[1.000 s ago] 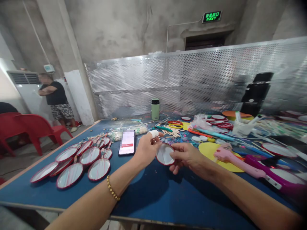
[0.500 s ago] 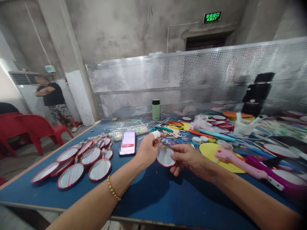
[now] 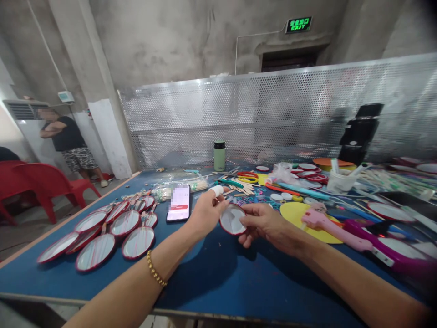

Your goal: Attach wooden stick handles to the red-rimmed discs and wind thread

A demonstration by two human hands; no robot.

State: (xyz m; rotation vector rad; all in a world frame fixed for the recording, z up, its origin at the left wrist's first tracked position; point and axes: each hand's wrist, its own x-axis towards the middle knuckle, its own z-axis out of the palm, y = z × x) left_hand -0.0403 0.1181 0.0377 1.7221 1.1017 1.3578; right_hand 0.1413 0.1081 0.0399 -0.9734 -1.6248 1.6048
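A small round white disc with a red rim [image 3: 232, 220] is held up above the blue table between my two hands. My left hand [image 3: 209, 210] pinches at its upper left edge, and a white wrapping [image 3: 216, 191] covers one of its fingers. A short pale tip shows by these fingertips, too small to name. My right hand [image 3: 262, 223] grips the disc's right edge, thumb on the face and other fingers behind. To the left lie several larger red-rimmed round pieces [image 3: 95, 252] with sticks. Nearest my left hand is a lit phone [image 3: 179, 203].
On the right are a pink and purple glue gun [image 3: 341, 232], a yellow disc [image 3: 290, 213] and a white cup with pens [image 3: 341, 181]. Scissors [image 3: 248, 176], sticks and a green bottle [image 3: 219, 156] stand or lie farther back. A person [image 3: 68, 136] stands at far left.
The view has shifted slightly, so everything sits a little farther left. Both hands keep hold of the disc, which has tilted slightly.
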